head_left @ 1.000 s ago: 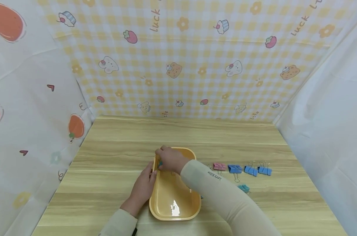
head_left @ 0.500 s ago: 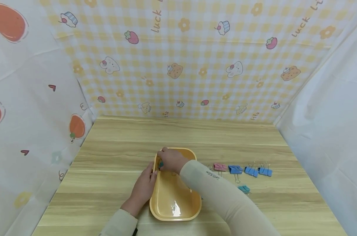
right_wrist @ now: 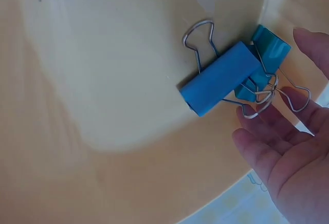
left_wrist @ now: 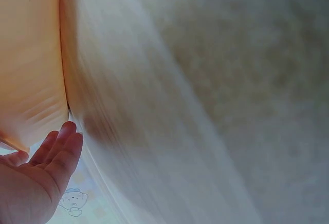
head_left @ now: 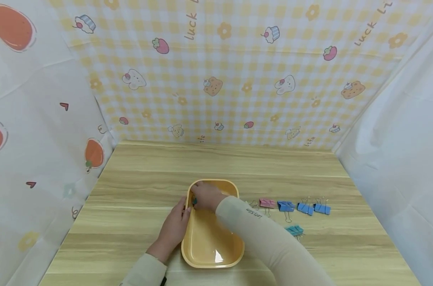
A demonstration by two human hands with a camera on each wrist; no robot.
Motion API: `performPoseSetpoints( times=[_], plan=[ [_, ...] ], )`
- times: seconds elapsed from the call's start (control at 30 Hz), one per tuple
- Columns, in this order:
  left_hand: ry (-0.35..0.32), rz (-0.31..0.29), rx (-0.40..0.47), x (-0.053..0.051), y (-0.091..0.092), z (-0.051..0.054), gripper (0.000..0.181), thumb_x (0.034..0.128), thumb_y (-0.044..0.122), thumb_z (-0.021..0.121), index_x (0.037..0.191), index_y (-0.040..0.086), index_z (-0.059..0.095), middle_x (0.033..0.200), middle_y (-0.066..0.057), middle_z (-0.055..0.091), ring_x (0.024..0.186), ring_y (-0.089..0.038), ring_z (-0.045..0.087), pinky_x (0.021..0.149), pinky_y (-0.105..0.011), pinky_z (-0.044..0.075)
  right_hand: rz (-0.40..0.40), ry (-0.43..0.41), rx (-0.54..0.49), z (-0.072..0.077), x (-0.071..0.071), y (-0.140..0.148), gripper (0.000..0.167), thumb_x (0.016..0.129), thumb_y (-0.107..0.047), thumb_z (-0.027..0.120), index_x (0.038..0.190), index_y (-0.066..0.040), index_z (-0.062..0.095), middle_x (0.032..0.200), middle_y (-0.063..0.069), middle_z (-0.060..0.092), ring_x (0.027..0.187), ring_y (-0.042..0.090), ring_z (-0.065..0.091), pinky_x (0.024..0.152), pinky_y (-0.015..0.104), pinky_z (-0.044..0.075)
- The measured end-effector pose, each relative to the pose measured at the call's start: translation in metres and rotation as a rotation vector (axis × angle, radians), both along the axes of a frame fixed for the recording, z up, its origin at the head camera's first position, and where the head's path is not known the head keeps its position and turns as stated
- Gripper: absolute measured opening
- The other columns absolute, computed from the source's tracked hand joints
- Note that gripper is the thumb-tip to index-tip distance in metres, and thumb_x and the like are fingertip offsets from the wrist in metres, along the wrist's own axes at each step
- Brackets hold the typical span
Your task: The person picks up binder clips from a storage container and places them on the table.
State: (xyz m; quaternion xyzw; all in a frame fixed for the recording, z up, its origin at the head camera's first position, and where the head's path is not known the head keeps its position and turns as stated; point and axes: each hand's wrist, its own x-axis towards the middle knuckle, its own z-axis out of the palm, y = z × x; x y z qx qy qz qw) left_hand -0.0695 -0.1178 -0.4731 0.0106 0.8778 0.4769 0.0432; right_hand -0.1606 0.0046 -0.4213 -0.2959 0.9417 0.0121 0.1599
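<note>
My left hand rests along the outer left side of a yellow plastic tray, its fingers fairly straight. The left wrist view shows that hand beside the tray wall. My right hand reaches inside the tray's far-left corner. Up close in the right wrist view lie a blue binder clip and a teal binder clip, touching each other. The right hand's fingers are loosely bent by their wire handles, and its thumb stands apart from the clips.
Right of the tray lie a pink binder clip, several blue binder clips and a teal binder clip on the wooden table. A patterned cloth hangs behind the table.
The right hand has sunk lower into the tray's far-left corner, and its forearm has shifted slightly left, uncovering more of the teal clip on the table. The left hand stays in place.
</note>
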Motion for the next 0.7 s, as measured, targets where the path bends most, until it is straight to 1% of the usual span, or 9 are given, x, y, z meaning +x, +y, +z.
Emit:
performPoseSetpoints(
  times=[0.1, 0.27, 0.53, 0.7],
  plan=[
    [-0.004, 0.007, -0.005, 0.000, 0.000, 0.001, 0.052, 0.1049, 0.023, 0.042, 0.150, -0.001, 0.028, 0.131, -0.021, 0.053, 0.104, -0.027, 0.061, 0.085, -0.042, 0.053, -0.010, -0.003, -0.007, -0.002, 0.000, 0.000, 0.055, 0.086, -0.031, 0.074, 0.135, -0.015, 0.054, 0.137, 0.005, 0.051, 0.112, 0.019, 0.059, 0.089, 0.029, 0.052],
    [0.008, 0.009, -0.015, 0.001, 0.000, 0.002, 0.051, 0.1048, 0.022, 0.042, 0.149, -0.001, 0.030, 0.130, -0.021, 0.054, 0.104, -0.026, 0.061, 0.086, -0.044, 0.052, -0.024, -0.005, -0.020, -0.007, 0.000, 0.000, 0.055, 0.086, -0.030, 0.074, 0.135, -0.014, 0.054, 0.136, 0.006, 0.052, 0.112, 0.020, 0.059, 0.090, 0.030, 0.051],
    [0.006, -0.001, -0.005, 0.000, 0.000, 0.002, 0.051, 0.1048, 0.021, 0.042, 0.149, -0.001, 0.029, 0.127, -0.019, 0.056, 0.099, -0.023, 0.062, 0.084, -0.042, 0.052, -0.050, -0.019, -0.025, -0.010, -0.001, 0.000, 0.053, 0.086, -0.030, 0.073, 0.134, -0.015, 0.055, 0.137, 0.005, 0.051, 0.111, 0.019, 0.060, 0.088, 0.029, 0.052],
    [0.014, 0.006, -0.003, 0.000, 0.001, 0.001, 0.051, 0.1047, 0.021, 0.042, 0.149, -0.001, 0.030, 0.127, -0.019, 0.056, 0.101, -0.024, 0.062, 0.086, -0.044, 0.051, -0.055, -0.001, -0.037, -0.012, 0.000, -0.001, 0.049, 0.086, -0.029, 0.073, 0.130, -0.015, 0.057, 0.129, 0.005, 0.055, 0.104, 0.017, 0.061, 0.084, 0.028, 0.052]
  ],
)
